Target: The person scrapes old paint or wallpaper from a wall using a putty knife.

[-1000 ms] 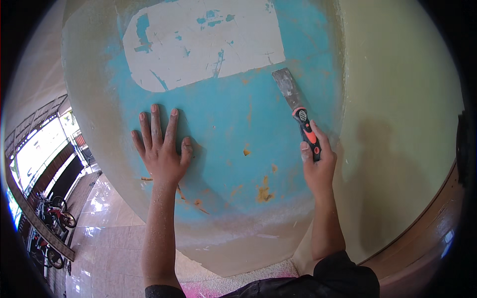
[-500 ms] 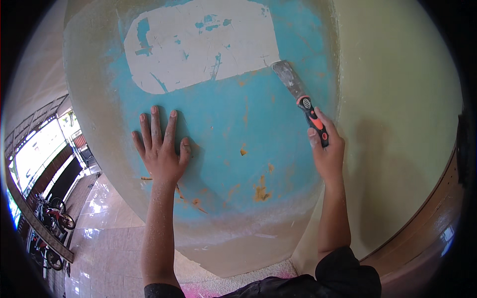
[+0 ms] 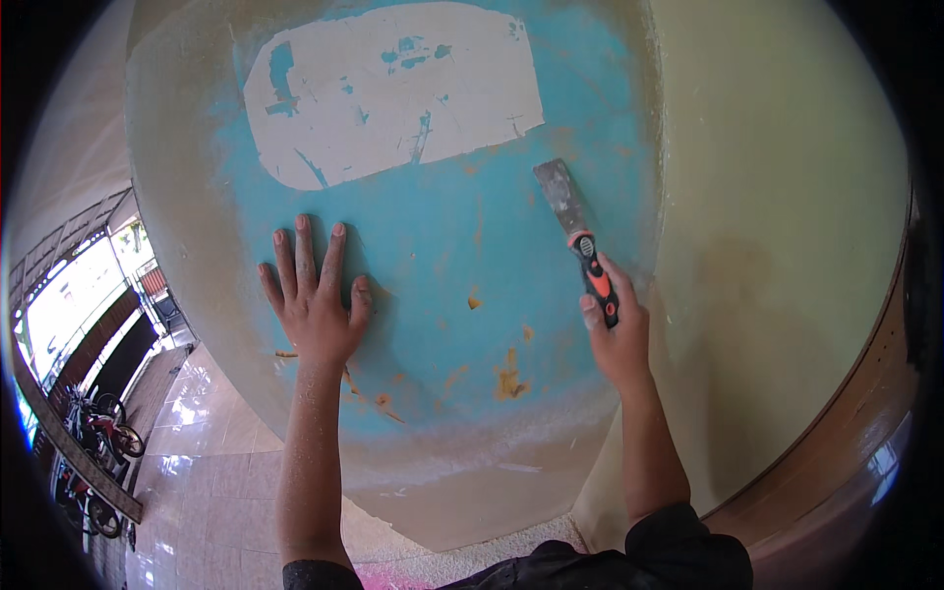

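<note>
A turquoise-painted wall [image 3: 423, 285] fills the middle of the head view, with a smooth white patch [image 3: 383, 98] at its top. Small turquoise spots and streaks show within the white. My left hand [image 3: 320, 295] lies flat on the turquoise paint below the patch, fingers spread. In my right hand [image 3: 621, 339] is a putty knife [image 3: 587, 246] with a black and orange handle and a dusty metal blade, pointing up and slightly left. Its tip is below the patch's lower right corner, apart from the white; whether it touches the wall I cannot tell.
Brown chips and scratches [image 3: 509, 379] mark the lower turquoise. A pale green wall [image 3: 777, 246] meets this one on the right, above a brown wooden edge [image 3: 836, 442]. At left lies a shiny tiled floor [image 3: 216, 472], with motorcycles [image 3: 98, 433] beyond.
The putty knife in my right hand has moved down and a little left, its blade leaving the white patch's corner. My left hand stays in place on the wall.
</note>
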The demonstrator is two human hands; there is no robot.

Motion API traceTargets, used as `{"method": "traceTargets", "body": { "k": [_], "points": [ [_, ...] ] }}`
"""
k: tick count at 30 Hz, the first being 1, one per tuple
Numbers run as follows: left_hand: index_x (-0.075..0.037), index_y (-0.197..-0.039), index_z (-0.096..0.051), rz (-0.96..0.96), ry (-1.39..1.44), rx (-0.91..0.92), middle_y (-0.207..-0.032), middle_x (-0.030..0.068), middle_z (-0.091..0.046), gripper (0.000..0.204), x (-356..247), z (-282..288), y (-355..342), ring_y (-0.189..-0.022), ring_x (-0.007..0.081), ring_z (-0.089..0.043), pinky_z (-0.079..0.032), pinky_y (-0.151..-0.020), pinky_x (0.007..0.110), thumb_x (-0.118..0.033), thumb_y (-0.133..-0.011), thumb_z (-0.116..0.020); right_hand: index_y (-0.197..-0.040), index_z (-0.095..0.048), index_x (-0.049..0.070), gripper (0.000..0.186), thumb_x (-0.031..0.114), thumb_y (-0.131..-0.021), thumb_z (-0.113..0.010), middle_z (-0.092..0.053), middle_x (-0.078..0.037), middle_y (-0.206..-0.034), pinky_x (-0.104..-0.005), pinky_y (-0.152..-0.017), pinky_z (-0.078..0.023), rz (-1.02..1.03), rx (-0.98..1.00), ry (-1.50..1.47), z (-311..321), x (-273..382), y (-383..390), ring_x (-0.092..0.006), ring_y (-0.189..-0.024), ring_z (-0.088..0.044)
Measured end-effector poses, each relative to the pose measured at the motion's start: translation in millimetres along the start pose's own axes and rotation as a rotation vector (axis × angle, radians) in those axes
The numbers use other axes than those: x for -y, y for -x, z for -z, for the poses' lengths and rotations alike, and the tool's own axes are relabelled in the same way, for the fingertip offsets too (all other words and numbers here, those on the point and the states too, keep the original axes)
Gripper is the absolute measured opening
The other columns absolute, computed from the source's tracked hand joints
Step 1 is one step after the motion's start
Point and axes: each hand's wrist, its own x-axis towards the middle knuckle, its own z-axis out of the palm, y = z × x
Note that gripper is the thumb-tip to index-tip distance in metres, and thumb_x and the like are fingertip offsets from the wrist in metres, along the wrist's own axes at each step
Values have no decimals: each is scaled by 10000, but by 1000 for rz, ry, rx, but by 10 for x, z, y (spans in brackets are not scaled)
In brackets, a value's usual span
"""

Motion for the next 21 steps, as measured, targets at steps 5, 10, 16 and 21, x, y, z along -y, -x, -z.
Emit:
{"method": "traceTargets", "body": {
  "k": [5, 10, 16, 21],
  "points": [
    [-263, -1487, -512, 21, 22, -13, -1634, 111, -326, 593, -44, -35, 71, -1528, 364, -227, -87, -1204, 626, -395, -909, -524, -1473, -434, 82, 567, 188, -957, -642, -687, -173, -1066, -330, -724, -538, -60, 187, -204, -19, 44, 144, -232, -778, -678],
    [-175, -1504, -480, 20, -1, -42, -1641, 146, -291, 596, -110, -59, 145, -1538, 390, -180, -66, -1197, 646, -420, -962, -451, -1467, -447, 92, 539, 161, -958, -610, -673, -112, -814, -316, -617, -518, 55, 184, -185, -161, 131, -46, -212, -610, -637],
    [-192, -1473, -530, 51, 13, -34, -1628, 150, -325, 565, -117, -79, 182, -1529, 398, -211, -48, -1205, 625, -428, -969, -433, -1462, -455, 112, 545, 143, -944, -623, -667, -98, -749, -335, -557, -513, 56, 157, -158, -231, 210, -15, -230, -565, -650],
    [-183, -1467, -535, 35, 2, -25, -1621, 164, -334, 563, -93, -143, 364, -1523, 412, -219, -53, -1208, 621, -449, -992, -390, -1457, -451, 104, 554, 131, -934, -631, -674, -107, -747, -349, -547, -514, 54, 174, -155, -230, 242, -127, -241, -574, -665]
  ]
}}
